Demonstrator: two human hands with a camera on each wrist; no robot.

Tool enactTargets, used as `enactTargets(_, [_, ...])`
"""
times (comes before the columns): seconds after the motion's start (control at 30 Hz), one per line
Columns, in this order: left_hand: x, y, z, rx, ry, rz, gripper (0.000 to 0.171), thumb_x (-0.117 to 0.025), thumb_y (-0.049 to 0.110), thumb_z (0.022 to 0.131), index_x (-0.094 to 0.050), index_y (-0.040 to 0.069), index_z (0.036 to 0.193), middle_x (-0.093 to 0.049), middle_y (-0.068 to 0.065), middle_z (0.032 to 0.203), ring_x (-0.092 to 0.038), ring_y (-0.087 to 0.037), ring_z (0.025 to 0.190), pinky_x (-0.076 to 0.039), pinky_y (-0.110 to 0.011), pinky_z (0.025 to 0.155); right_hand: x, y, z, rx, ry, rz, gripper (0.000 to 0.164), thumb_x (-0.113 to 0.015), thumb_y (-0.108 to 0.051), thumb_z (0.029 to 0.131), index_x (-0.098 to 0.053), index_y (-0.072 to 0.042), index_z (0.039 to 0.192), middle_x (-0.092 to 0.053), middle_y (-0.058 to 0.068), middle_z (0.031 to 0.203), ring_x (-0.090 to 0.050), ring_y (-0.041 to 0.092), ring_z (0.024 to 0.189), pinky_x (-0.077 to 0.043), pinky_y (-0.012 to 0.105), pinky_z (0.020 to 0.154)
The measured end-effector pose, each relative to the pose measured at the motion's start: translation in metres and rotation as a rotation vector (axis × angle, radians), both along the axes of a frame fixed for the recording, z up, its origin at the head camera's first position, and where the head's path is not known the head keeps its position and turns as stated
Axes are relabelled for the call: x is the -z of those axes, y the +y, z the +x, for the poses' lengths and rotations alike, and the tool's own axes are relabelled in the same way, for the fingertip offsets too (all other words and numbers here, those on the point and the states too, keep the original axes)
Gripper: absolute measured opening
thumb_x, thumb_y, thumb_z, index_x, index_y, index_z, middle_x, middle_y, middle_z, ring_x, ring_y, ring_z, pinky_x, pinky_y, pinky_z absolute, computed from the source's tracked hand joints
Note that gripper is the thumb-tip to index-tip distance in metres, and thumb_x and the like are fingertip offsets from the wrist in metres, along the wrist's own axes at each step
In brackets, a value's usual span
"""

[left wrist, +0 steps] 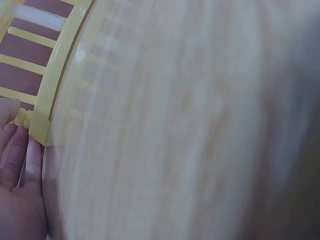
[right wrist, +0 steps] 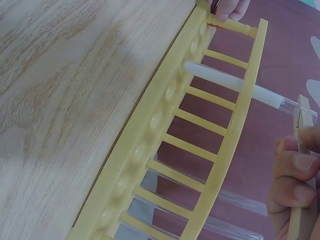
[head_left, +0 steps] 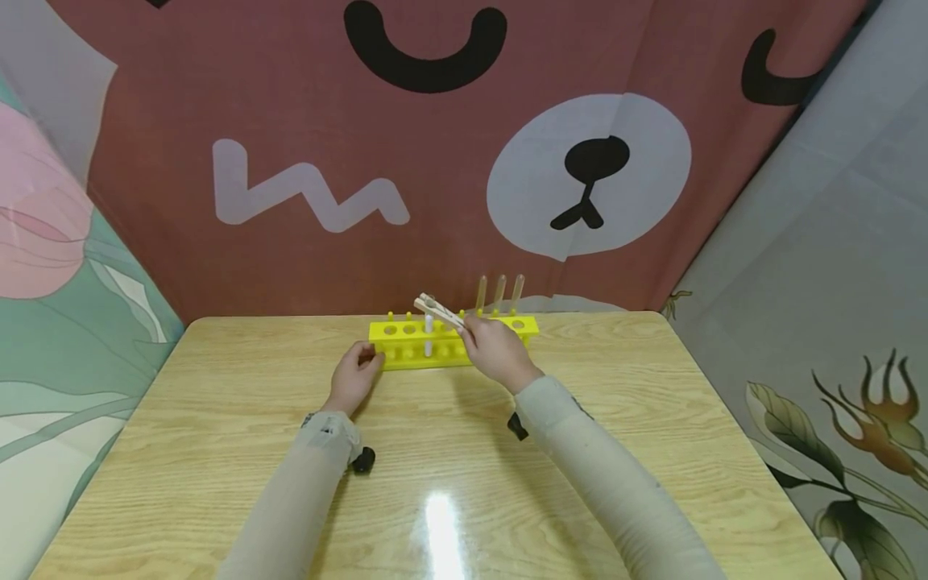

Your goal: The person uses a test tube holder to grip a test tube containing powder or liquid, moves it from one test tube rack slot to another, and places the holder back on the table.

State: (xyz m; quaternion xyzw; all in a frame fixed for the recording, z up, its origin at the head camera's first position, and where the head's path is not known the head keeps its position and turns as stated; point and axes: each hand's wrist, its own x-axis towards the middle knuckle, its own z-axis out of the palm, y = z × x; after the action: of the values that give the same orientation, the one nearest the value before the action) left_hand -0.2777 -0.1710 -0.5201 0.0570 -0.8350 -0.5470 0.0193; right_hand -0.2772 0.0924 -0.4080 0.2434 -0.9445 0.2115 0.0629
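A yellow test tube rack stands at the back of the table. My left hand holds its left end; in the left wrist view the thumb and fingers pinch the end post. In my right hand is a wooden test tube clamp, slanting up to the left over the rack. One test tube with white contents sits in the rack. Its clear top end meets the clamp's head in the right wrist view. Three clear test tubes stand towards the rack's right end.
Several bare pegs stick up along the rack's back edge. A wood-grain table stretches in front of it. Close behind the rack hangs a brown cloth with a cartoon bear face, and patterned cloths flank the table.
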Motion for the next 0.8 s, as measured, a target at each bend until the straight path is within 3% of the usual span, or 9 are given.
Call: enactTargets(0.8, [0.0025, -0.0014, -0.0022, 0.008, 0.01, -0.019, 0.032, -0.057, 0.023, 0.104, -0.056, 0.002, 0.129, -0.057, -0.019, 0.134, -0.054, -0.033, 0.125, -0.045, -0.048, 0.107, 0.0059, 0.0, -0.0009, 0.02, 0.013, -0.016, 0.02, -0.053, -0.018, 0.107, -0.059, -0.007, 0.091, -0.045, 0.002, 0.063, -0.036, 0.012, 0.047, -0.03, 0.022, 0.043])
